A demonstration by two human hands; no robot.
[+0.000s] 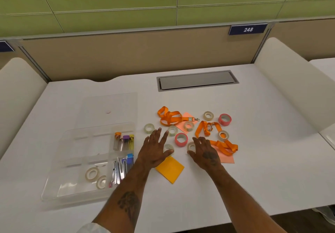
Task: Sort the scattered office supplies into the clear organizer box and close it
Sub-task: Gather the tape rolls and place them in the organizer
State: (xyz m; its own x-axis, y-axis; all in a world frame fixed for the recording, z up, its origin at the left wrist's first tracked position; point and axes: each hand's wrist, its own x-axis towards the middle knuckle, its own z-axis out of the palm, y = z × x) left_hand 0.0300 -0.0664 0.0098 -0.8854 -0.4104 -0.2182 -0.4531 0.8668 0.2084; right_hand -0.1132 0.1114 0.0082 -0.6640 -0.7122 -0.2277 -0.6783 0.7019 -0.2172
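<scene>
Both hands logged low over the scatter on the white desk. Left hand palm down, fingers straight and splayed, gripping nothing. Nearest clear tape roll just beside the thumb, to the right of the palm. Right hand also palm down, fingers relaxed, tips touching a second clear roll on that hand's left side; no closed pinch visible. Each roll judged nearer to its own hand, so either hand placed to lift first. Rolls flat, hole upward, hence no long axis to line up with; a pinch across the ring probably enough. Clear organizer box open and well to the left of both hands, nearer the left hand, with lid thrown back on the far side. Inside: two pale tape rolls in a near compartment, small colour-capped metal items in the right-hand compartments, kind unclear. Carry judged leftward, toward the compartment already holding rolls. Not yet boxed: further clear rolls, pink rolls, orange lanyards, yellow sticky note, pink notes. Writing: "248" in white on a blue plate atop the partition, far right. No brand legible on rolls or box.
</scene>
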